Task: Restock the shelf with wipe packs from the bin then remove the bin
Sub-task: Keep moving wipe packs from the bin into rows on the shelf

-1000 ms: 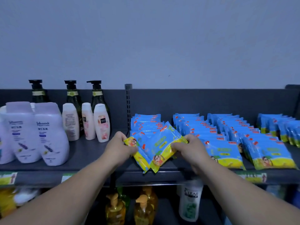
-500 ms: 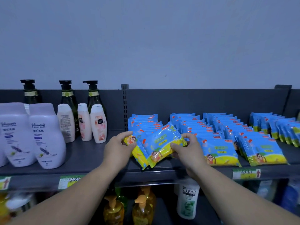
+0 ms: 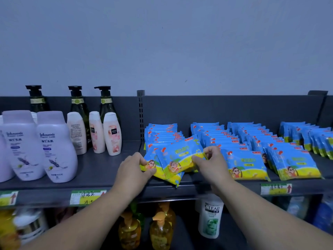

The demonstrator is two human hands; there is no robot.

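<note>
Reaching up from the bottom of the view, your bare forearms pass over a lower tier where two yellow pump bottles (image 3: 129, 231) and a white CLEAR shampoo bottle (image 3: 210, 217) stand. Above them runs the front lip of the dark grey metal shelf (image 3: 100, 168), carrying a green-and-white price tag (image 3: 86, 195).

Your left hand (image 3: 133, 170) pinches the left end of a small bundle of blue-and-yellow wipe packs (image 3: 178, 159) between its thumb and curled fingers. Your right hand (image 3: 212, 165) pinches the right end of the bundle in the same way. The bundle lies tilted at the front of the shelf, its lowest corner overhanging the lip. It sits directly before the leftmost row of stocked wipe packs (image 3: 162, 134).

To the right, three more rows of matching packs (image 3: 246, 165) run back toward the rear panel, each leaning backward. To the left stand two lavender lotion bottles (image 3: 55, 147). Behind these stand three small pink-and-white bottles (image 3: 112, 134), then three dark green pump bottles (image 3: 106, 103) against the grey back panel (image 3: 216, 109). A plain pale wall (image 3: 162, 42) rises beyond it.
</note>
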